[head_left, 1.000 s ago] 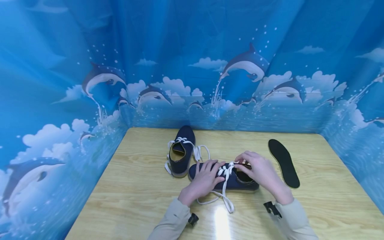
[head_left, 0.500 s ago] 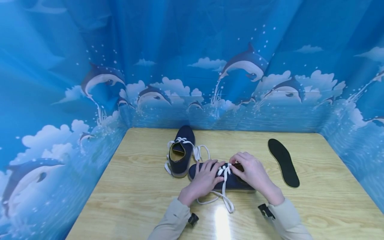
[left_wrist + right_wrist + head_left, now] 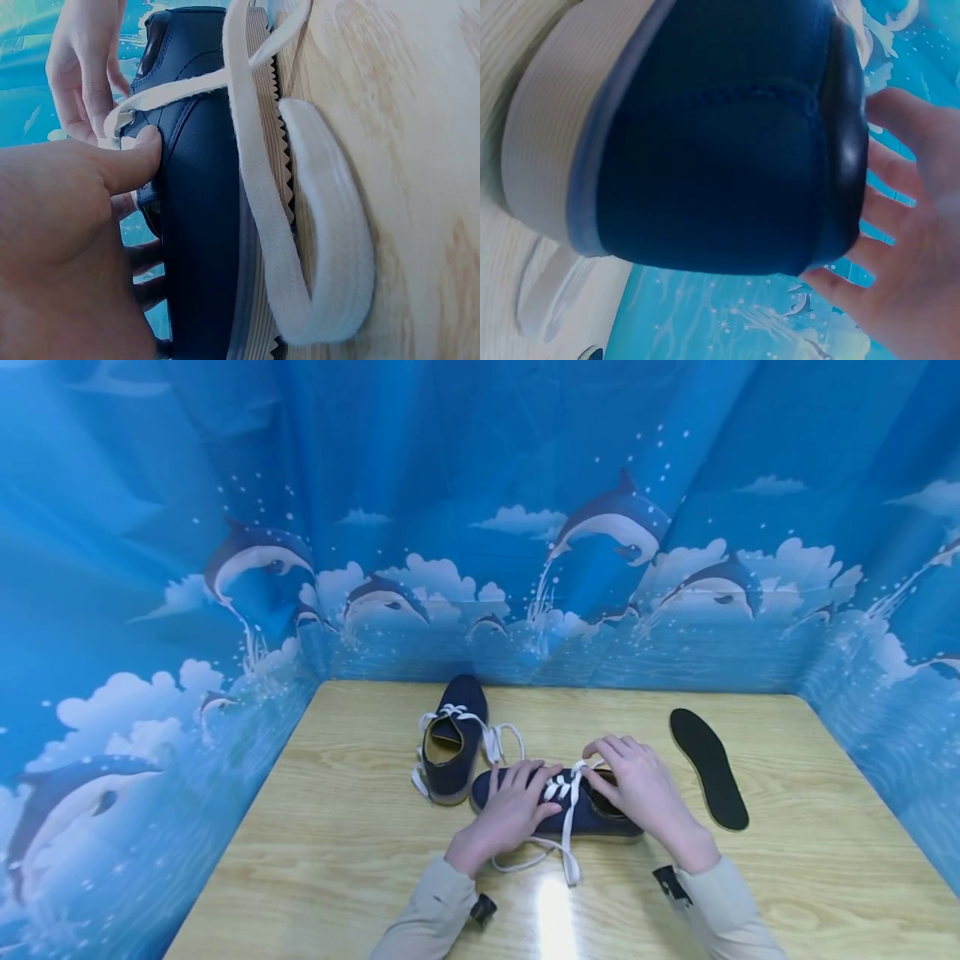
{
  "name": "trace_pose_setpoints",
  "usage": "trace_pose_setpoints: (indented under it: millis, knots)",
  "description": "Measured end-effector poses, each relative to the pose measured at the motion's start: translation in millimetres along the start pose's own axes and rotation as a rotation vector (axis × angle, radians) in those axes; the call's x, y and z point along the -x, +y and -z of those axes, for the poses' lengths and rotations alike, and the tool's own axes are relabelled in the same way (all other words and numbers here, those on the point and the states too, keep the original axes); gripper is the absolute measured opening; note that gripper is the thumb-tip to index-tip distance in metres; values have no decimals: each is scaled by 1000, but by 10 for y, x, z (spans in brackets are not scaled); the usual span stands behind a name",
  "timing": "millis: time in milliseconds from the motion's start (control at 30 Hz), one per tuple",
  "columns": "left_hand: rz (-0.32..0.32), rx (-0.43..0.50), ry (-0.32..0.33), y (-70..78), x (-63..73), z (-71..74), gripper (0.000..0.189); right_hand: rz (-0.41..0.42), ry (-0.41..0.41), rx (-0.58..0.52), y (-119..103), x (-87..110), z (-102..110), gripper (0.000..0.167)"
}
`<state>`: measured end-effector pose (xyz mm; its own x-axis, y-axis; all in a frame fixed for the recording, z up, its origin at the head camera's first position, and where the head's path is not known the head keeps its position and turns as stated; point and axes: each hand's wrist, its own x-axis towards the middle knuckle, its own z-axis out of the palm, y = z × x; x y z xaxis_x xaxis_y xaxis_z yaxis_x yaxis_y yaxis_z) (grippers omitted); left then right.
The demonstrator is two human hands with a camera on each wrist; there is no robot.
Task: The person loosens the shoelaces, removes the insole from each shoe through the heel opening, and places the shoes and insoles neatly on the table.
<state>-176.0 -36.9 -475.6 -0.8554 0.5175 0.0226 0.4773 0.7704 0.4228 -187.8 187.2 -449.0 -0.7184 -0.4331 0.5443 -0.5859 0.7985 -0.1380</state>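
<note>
A navy canvas shoe [image 3: 592, 822] lies crosswise on the table, toe to the left. My left hand [image 3: 506, 814] grips its front, fingers over the far side and thumb [image 3: 142, 159] pressed beside the lacing. At the shoe's opening, my right hand [image 3: 641, 789] pinches the white shoelace [image 3: 572, 827] near the top eyelets; the fingertips are partly hidden. One long lace end droops over the near side and loops on the wood. In the right wrist view, the shoe's heel [image 3: 712, 172] fills the middle, with the right hand's fingers behind it.
A second navy shoe [image 3: 462, 756] stands at the back left, toe away, its laces loose [image 3: 495, 742]. To the right lies a black insole [image 3: 710, 768]. Around the wooden table [image 3: 322, 827] hangs a blue dolphin-print curtain [image 3: 450, 527].
My right hand has shifted left to the lacing, then slightly back right, with the lace lifting near its fingertips. The left hand and the shoe have stayed in place.
</note>
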Motion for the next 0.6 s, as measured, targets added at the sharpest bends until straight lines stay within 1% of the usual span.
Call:
trace_pose_setpoints:
  millis: [100, 300, 400, 600]
  knots:
    - [-2, -6, 1, -2, 5, 2, 58, -7, -15, -55, 1, 2, 1, 20]
    - [-9, -13, 4, -3, 12, 5, 58, 44, -13, -140, -23, -12, -12, 21]
    - [-9, -15, 4, 0, 10, 8, 58, 61, 9, -138, -33, -22, -22, 23]
    - [-2, -5, 0, 3, 2, 10, 58, 60, 96, -88, -16, -25, -4, 25]
